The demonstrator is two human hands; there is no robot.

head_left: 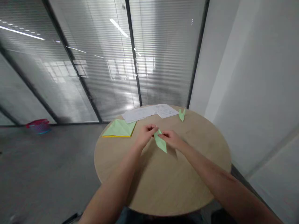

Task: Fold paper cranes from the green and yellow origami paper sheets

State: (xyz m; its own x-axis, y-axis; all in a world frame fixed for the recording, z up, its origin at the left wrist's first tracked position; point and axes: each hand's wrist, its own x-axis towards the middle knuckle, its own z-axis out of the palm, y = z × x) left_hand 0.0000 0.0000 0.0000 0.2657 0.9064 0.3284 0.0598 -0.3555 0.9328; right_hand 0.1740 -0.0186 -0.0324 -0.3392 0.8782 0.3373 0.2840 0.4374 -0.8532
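Folded green paper (161, 145): it is held over the round table (177, 186), between both hands, with its lower tip pointed toward the person
Left hand (147, 133): the upper end of this paper is pinched between thumb and fingers
Right hand (172, 138): the right edge is held by the fingers in a narrow grip
Green sheet (119, 128): it is laid at the left, with yellow shown along its edge
Printed pages (140, 114): they are placed at the far side
Small green folded figure (182, 116): it is set right of the pages
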